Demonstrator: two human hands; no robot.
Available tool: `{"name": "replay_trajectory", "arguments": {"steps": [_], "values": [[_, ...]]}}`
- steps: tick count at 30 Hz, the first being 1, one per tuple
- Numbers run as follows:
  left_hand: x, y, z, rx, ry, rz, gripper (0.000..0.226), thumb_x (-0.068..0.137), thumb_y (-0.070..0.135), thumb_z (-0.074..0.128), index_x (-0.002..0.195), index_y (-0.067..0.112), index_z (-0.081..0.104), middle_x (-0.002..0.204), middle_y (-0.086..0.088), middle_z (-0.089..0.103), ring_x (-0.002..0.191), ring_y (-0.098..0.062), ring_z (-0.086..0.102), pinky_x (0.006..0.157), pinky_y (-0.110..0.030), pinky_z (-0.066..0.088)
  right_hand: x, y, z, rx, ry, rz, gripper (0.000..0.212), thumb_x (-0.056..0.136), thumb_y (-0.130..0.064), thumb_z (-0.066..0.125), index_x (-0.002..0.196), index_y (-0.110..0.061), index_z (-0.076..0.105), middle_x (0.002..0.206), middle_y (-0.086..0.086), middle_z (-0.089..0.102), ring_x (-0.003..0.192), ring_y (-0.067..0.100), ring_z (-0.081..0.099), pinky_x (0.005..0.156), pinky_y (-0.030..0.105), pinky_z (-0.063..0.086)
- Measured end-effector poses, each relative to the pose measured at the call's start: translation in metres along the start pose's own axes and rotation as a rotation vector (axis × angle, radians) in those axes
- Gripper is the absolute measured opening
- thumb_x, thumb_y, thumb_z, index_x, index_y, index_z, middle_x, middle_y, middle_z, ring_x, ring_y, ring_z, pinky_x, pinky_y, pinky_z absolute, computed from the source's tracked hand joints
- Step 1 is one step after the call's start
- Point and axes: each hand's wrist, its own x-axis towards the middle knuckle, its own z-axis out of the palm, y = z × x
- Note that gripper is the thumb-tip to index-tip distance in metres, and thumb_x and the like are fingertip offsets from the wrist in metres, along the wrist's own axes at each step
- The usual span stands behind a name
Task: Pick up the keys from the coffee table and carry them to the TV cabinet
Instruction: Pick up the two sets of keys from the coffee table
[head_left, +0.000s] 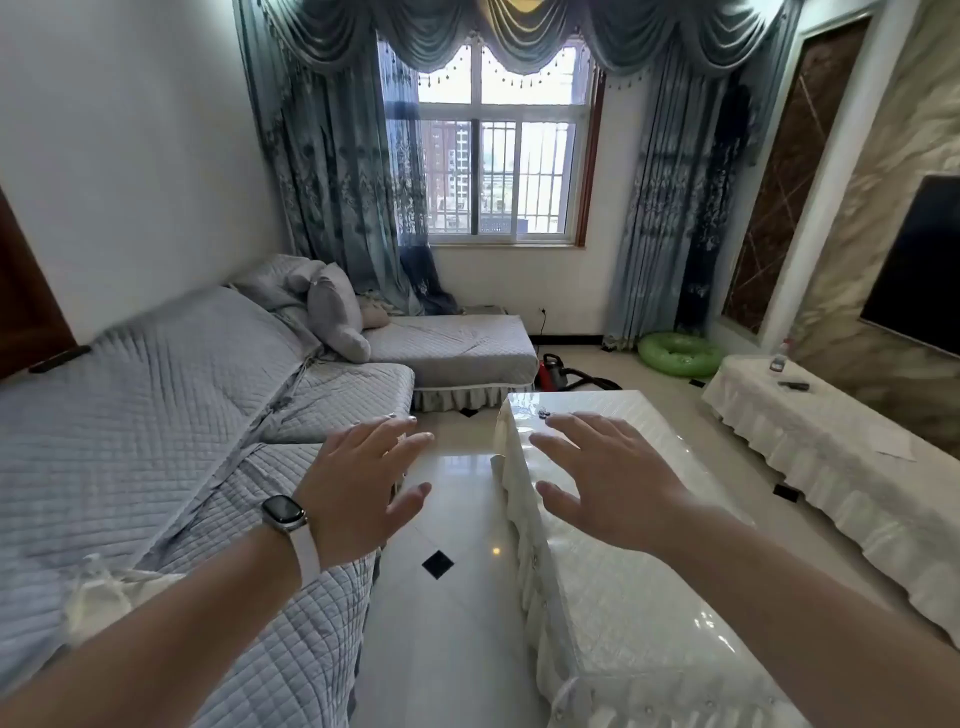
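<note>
A small dark bunch of keys lies near the far left corner of the coffee table, which wears a glossy white lace cover. My right hand hovers over the table's left part with fingers spread, its fingertips just short of the keys, holding nothing. My left hand, with a watch on the wrist, is held out open above the aisle between sofa and table. The TV cabinet, draped in white cloth, runs along the right wall under a dark TV.
A grey quilted corner sofa fills the left. The tiled aisle runs between sofa and table. On the cabinet lie a remote, a small bottle and a paper. A red vacuum and a green swim ring sit on the far floor.
</note>
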Motion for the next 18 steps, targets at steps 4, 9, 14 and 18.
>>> {"name": "replay_trajectory", "arguments": {"steps": [4,9,14,18], "values": [[0.026,-0.047,0.031,-0.020,-0.011,0.002,0.051,0.085,0.049,0.046,0.128,0.023,0.050,0.136,-0.004,0.055,0.127,-0.026,0.046,0.101,-0.046,0.037,0.050,-0.005,0.027,-0.012,-0.017,0.010,0.052,0.085,-0.051,0.049,0.127,-0.019,0.055,0.133,0.008,0.056,0.125,0.029,0.048,0.101,0.045,0.038],[0.061,-0.130,0.069,-0.054,-0.024,0.019,0.052,0.085,0.050,0.044,0.130,0.024,0.051,0.138,-0.003,0.053,0.129,-0.026,0.044,0.103,-0.046,0.034,0.141,-0.023,0.062,-0.021,-0.033,-0.004,0.052,0.085,-0.051,0.048,0.126,-0.021,0.054,0.134,0.005,0.055,0.126,0.027,0.046,0.102,0.043,0.037],[0.100,-0.205,0.089,-0.061,-0.007,0.047,0.051,0.084,0.050,0.045,0.127,0.024,0.053,0.136,-0.003,0.055,0.126,-0.025,0.047,0.100,-0.044,0.037,0.223,-0.030,0.088,-0.039,-0.054,0.018,0.052,0.085,-0.053,0.046,0.126,-0.021,0.054,0.135,0.006,0.054,0.126,0.028,0.045,0.103,0.044,0.036],[0.130,-0.245,0.103,-0.068,-0.012,0.051,0.049,0.084,0.048,0.052,0.126,0.024,0.053,0.134,-0.003,0.056,0.125,-0.026,0.049,0.099,-0.045,0.039,0.271,-0.031,0.100,-0.044,-0.035,0.032,0.048,0.085,-0.051,0.048,0.121,-0.020,0.056,0.130,0.006,0.057,0.124,0.028,0.048,0.100,0.045,0.039]]}}
